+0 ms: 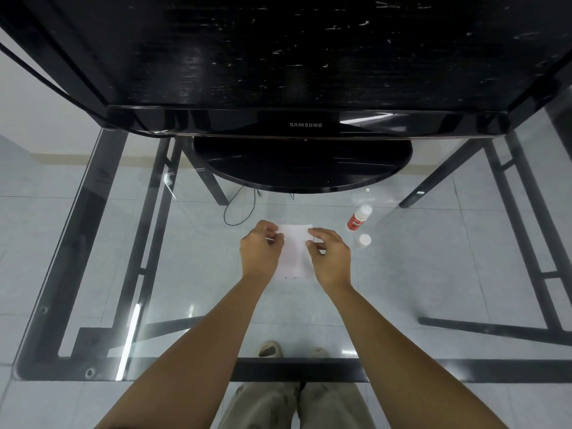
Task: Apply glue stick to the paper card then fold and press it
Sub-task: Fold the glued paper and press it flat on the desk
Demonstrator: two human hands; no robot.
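Note:
A white paper card (295, 246) lies on the glass table between my hands. My left hand (261, 250) pinches its far left corner with thumb and fingertips. My right hand (329, 253) pinches the card's right edge near the far corner. The far edge of the card looks slightly lifted. To the right lies a red and white glue stick (359, 217) on its side, uncapped, with its white cap (365, 240) standing apart just in front of it.
The glass table top (185, 274) rests on a black metal frame. A black television stands on its oval base (303, 162) right behind the card. A thin cable (235, 209) shows through the glass. My legs and feet are below the near edge.

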